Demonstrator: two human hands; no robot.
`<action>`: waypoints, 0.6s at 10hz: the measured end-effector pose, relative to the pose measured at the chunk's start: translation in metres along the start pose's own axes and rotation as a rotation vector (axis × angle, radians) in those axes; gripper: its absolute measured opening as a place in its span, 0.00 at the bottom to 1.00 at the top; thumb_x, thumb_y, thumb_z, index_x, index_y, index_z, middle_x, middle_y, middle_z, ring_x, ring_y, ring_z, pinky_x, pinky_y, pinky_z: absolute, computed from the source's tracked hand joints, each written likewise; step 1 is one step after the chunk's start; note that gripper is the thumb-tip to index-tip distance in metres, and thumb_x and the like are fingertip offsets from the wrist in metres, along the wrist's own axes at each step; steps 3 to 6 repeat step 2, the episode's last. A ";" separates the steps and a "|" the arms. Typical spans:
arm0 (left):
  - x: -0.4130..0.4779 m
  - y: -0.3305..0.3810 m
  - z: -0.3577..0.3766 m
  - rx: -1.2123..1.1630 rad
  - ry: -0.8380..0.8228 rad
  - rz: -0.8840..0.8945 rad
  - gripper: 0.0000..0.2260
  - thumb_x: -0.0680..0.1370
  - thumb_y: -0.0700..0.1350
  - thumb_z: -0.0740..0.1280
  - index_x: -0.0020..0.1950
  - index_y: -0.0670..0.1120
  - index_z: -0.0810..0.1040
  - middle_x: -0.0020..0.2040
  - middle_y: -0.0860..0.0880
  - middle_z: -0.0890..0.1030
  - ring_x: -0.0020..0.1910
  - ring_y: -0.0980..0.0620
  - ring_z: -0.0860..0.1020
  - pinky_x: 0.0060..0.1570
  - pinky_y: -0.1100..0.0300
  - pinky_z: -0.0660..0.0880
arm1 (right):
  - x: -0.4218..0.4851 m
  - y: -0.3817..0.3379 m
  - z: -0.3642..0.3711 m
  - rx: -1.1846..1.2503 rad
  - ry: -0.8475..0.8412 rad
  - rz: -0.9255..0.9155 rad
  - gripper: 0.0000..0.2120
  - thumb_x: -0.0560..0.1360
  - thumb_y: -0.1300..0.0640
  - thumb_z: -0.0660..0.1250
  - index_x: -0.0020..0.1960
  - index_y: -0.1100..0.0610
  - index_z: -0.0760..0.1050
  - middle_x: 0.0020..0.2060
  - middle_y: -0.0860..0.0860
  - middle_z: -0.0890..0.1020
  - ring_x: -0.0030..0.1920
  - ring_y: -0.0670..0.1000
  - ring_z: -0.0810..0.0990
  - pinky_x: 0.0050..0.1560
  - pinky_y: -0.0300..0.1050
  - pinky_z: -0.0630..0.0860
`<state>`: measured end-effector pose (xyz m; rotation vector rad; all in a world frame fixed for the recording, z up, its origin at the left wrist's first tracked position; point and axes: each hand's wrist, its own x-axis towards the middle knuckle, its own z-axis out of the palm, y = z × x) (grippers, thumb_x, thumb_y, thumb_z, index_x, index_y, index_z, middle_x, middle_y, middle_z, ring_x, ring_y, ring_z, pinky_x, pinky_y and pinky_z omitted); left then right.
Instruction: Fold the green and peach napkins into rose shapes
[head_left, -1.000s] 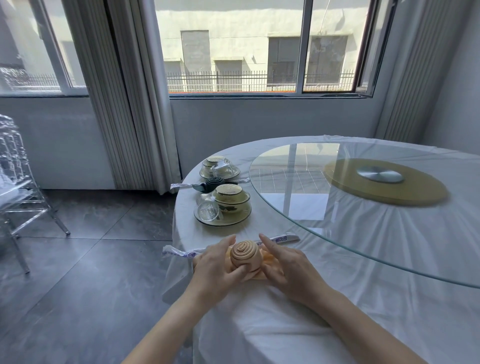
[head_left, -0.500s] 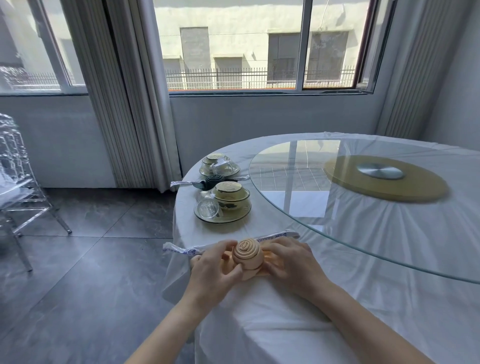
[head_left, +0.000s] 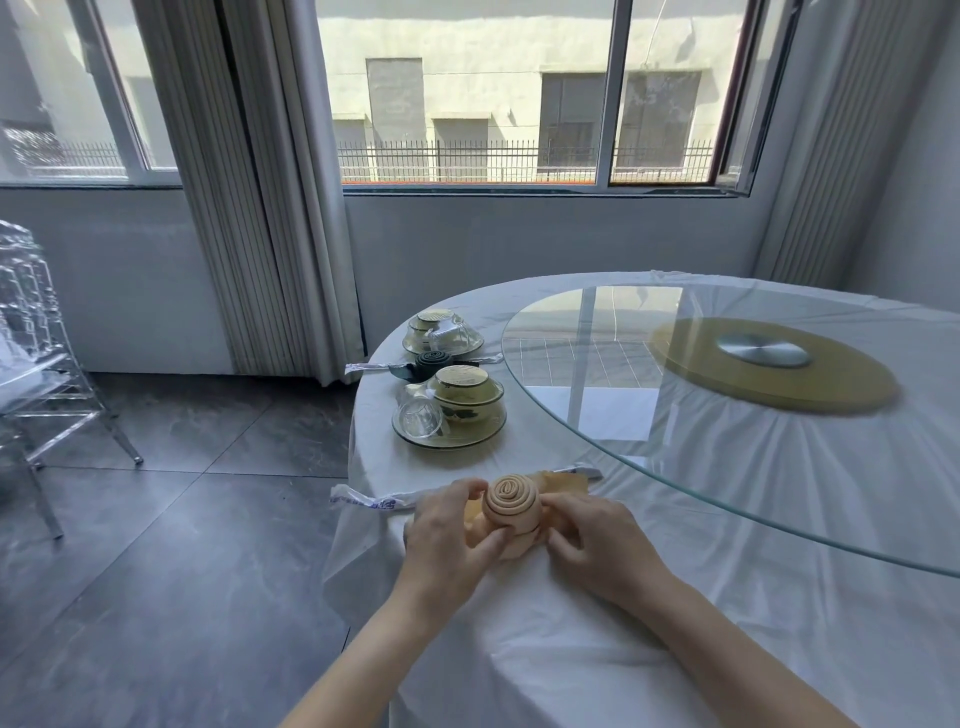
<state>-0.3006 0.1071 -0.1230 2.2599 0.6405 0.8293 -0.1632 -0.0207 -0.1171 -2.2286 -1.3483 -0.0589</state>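
1. Fingers (head_left: 470, 487) of the left hand (head_left: 447, 540) curl round the peach napkin (head_left: 511, 501), with the thumb pressing its base. The right hand (head_left: 597, 545) pinches the lower fold opposite.
2. A second ago both forefingers stood straighter. They have closed in, so this rose looks nearly finished.
3. It stands upright near the table (head_left: 571, 649) edge.
4. The green napkin (head_left: 435, 359), already rolled, lies beyond the nearer plate (head_left: 448, 446).

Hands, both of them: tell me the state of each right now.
Left hand: grips the peach napkin rose, thumb across its front.
Right hand: fingers curled, pinching the same rose at its right side.
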 end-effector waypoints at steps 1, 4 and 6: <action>-0.004 -0.005 -0.007 -0.029 0.023 0.040 0.29 0.63 0.62 0.66 0.61 0.52 0.74 0.52 0.61 0.73 0.58 0.53 0.71 0.59 0.55 0.68 | -0.001 -0.001 -0.003 0.035 0.025 -0.008 0.30 0.64 0.41 0.51 0.60 0.50 0.76 0.54 0.45 0.81 0.55 0.50 0.78 0.58 0.47 0.72; -0.021 -0.021 -0.014 -0.089 0.155 0.027 0.23 0.63 0.63 0.64 0.57 0.61 0.71 0.54 0.66 0.73 0.58 0.58 0.72 0.58 0.56 0.67 | -0.003 0.003 -0.006 0.103 0.086 0.000 0.29 0.65 0.42 0.54 0.59 0.51 0.78 0.53 0.46 0.82 0.53 0.50 0.80 0.56 0.46 0.73; -0.021 -0.021 -0.014 -0.089 0.155 0.027 0.23 0.63 0.63 0.64 0.57 0.61 0.71 0.54 0.66 0.73 0.58 0.58 0.72 0.58 0.56 0.67 | -0.003 0.003 -0.006 0.103 0.086 0.000 0.29 0.65 0.42 0.54 0.59 0.51 0.78 0.53 0.46 0.82 0.53 0.50 0.80 0.56 0.46 0.73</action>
